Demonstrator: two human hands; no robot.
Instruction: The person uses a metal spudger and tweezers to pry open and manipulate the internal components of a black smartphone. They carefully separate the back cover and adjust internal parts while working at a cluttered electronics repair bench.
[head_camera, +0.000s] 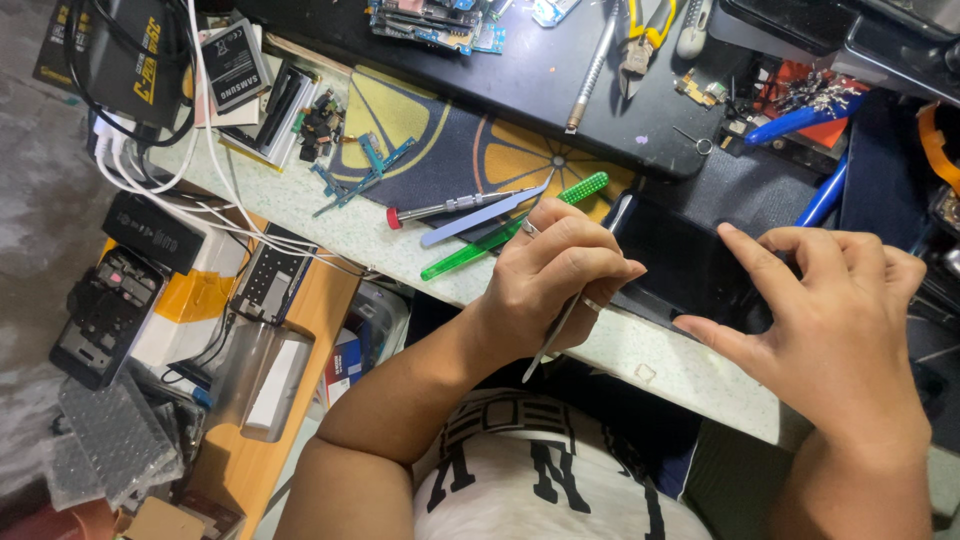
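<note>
In the head view, a thin metal tool (570, 315) is pinched in the curled fingers of the left hand (550, 285), just beside the dark phone (680, 270), which is steadied by the spread fingers of the right hand (830, 320). The phone is laid near the worktop (340, 225) front edge, with tweezers (485, 215) and a green brush (510, 232) crowded just beyond the left fingers.

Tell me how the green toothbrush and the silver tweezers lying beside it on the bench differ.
The green toothbrush is translucent plastic; the silver tweezers are bare metal. The toothbrush ends in a bristled head, the tweezers in a thin point. The toothbrush passes partly under the left hand; the tweezers lie clear of it. Both are long, slim and lie flat at a similar slant.
</note>
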